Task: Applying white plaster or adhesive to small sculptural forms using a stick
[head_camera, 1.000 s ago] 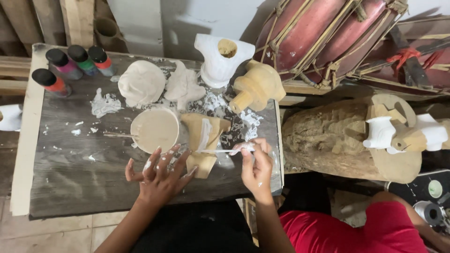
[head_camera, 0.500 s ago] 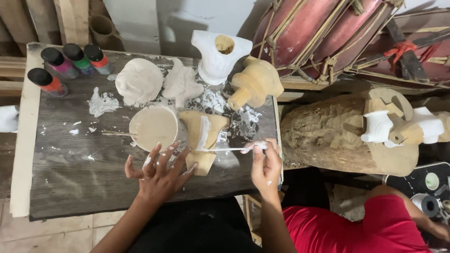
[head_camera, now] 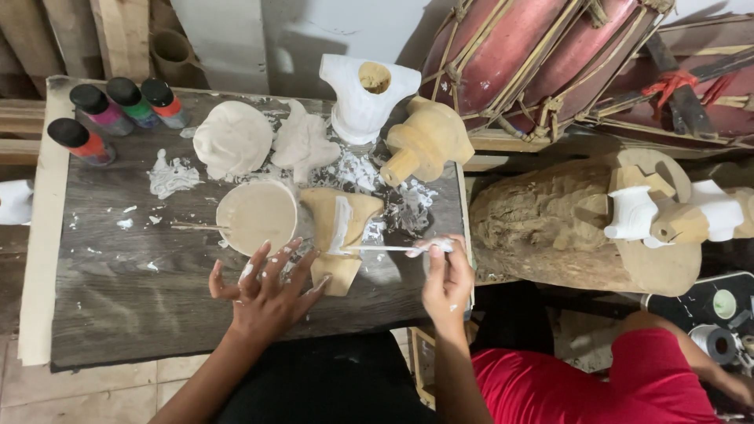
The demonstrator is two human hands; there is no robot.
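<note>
From the head view, my left hand (head_camera: 267, 294) lies flat and spread on the worktop (head_camera: 118, 306), fingers splayed against the lower edge of the tan wooden carving (head_camera: 338, 235) so it cannot slide; it grips nothing. My right hand (head_camera: 448, 279) is pinched shut on a thin brush (head_camera: 385, 249), held low and nearly level so its tip reaches the white stripe on the carving. The bowl of pale paint (head_camera: 258, 216) sits just beside the carving, touching my left fingertips, close enough for dipping. Further back stand a white-coated piece (head_camera: 365, 102), a bare carved piece (head_camera: 428, 141) and four paint bottles (head_camera: 118, 110), clear of the wet work.
</note>
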